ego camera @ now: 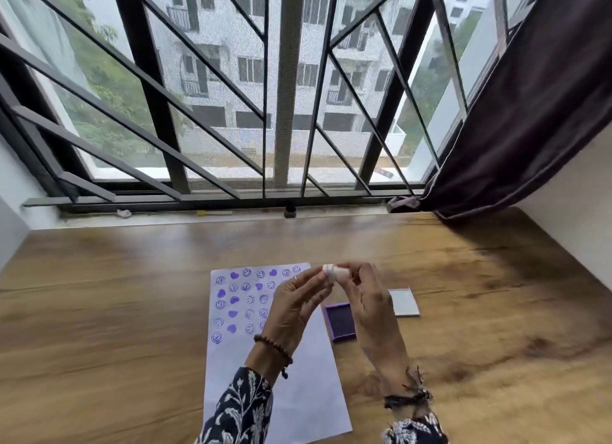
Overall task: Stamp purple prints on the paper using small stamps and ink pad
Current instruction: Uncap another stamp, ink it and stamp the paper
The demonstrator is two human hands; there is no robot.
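Observation:
A white sheet of paper [298, 377] lies on the wooden table, its upper part covered with several purple prints of hearts and smiley faces. Both hands are raised above it, fingertips meeting on a small white stamp [335, 273] held on its side. My left hand [294, 306] pinches the stamp's left end; my right hand [367, 302] grips its right end. The open purple ink pad [339, 321] sits just right of the paper, partly behind my right hand. Its lid [404, 301] lies further right.
The wooden table [116, 311] stretches wide on both sides. A barred window with a sill holding small items runs along the far edge. A dark curtain [516, 128] hangs at the right, reaching the table's back corner.

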